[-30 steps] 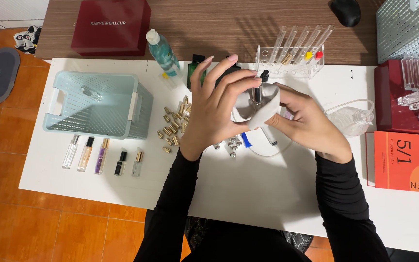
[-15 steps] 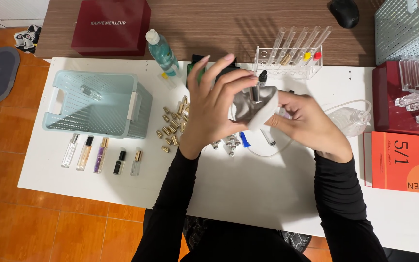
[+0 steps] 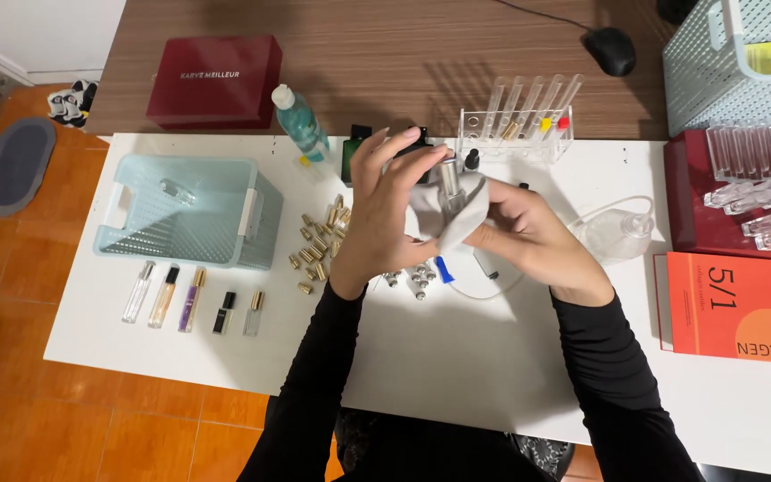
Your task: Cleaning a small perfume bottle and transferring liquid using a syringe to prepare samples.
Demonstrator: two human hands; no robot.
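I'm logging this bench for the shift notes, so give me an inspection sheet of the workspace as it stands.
Surface: white table, brown desk behind.
Job's things: small glass vial wrapped in a white cloth.
Clutter: pale blue basket, five small spray bottles, gold caps, silver caps, tube rack, orange box.
Grippers: left hand and right hand both grip the cloth and vial.
Cables: clear tube by a plastic bottle.
Surroundings: orange tiled floor.

Home perfume-decanting table [image 3: 457, 357], test-tube rack [image 3: 515, 134]
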